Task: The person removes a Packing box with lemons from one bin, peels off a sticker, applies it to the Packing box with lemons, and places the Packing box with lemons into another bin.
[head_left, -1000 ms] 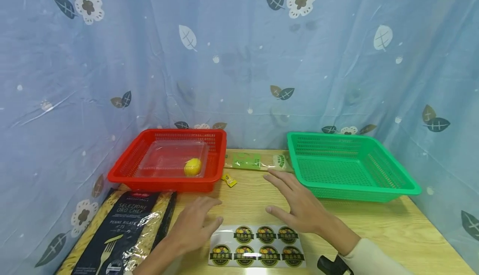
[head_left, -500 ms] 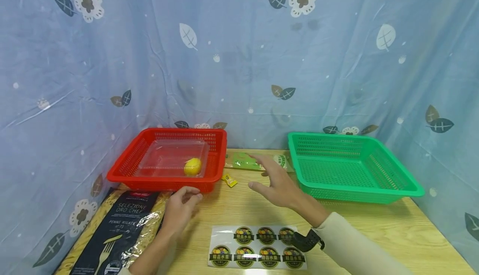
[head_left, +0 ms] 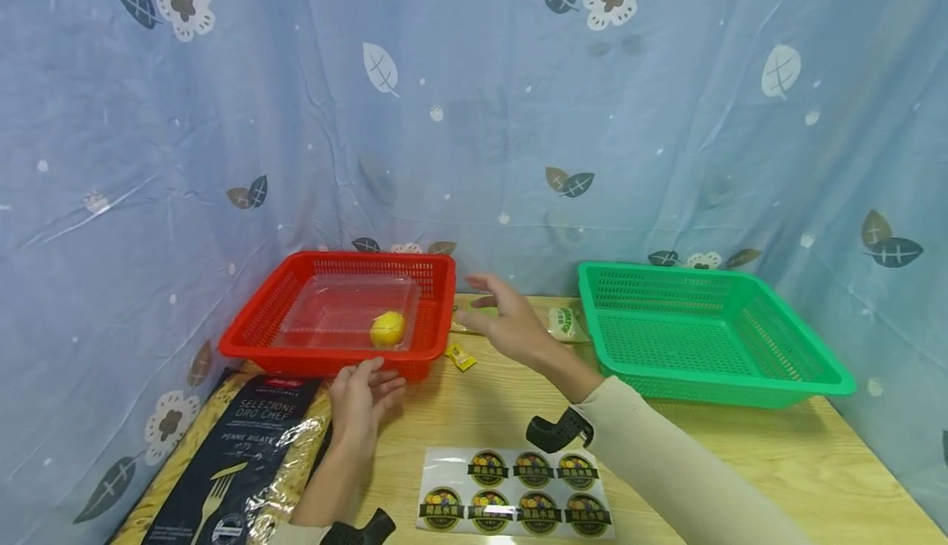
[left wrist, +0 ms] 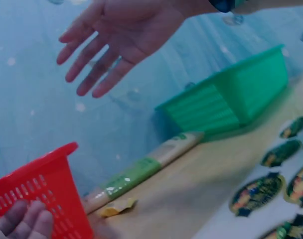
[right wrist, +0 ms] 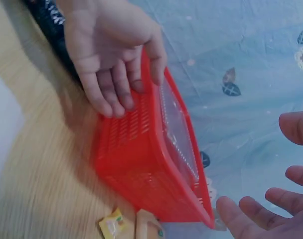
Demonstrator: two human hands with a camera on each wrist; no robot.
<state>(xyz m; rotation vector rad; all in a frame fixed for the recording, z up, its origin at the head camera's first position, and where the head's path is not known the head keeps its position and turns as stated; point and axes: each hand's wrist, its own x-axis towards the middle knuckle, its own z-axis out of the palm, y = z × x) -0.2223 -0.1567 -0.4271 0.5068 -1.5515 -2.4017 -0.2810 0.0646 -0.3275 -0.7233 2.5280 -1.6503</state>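
My left hand (head_left: 359, 397) is at the front wall of the red basket (head_left: 448, 302), its thumb near the rim and its fingers loosely bent below. In the right wrist view the left fingers (right wrist: 106, 94) lie close against the basket's slotted wall; firm contact cannot be told. My right hand (head_left: 511, 327) hovers beyond the basket's right side, fingers spread, holding nothing. A clear plastic box (head_left: 326, 302) lies in the red basket, with a lemon (head_left: 388, 329) showing at its right front corner.
A green basket (head_left: 729, 383) stands at the right. Behind the right hand lies a long green-labelled packet (head_left: 568, 324). A small yellow packet (head_left: 461, 356) sits near the red basket. A penne bag (head_left: 252, 446) lies front left, a sticker sheet (head_left: 518, 491) front centre.
My left hand has moved left and forward, from beside the sticker sheet to the red basket's front wall. The right hand has moved left and forward towards the basket's right side.
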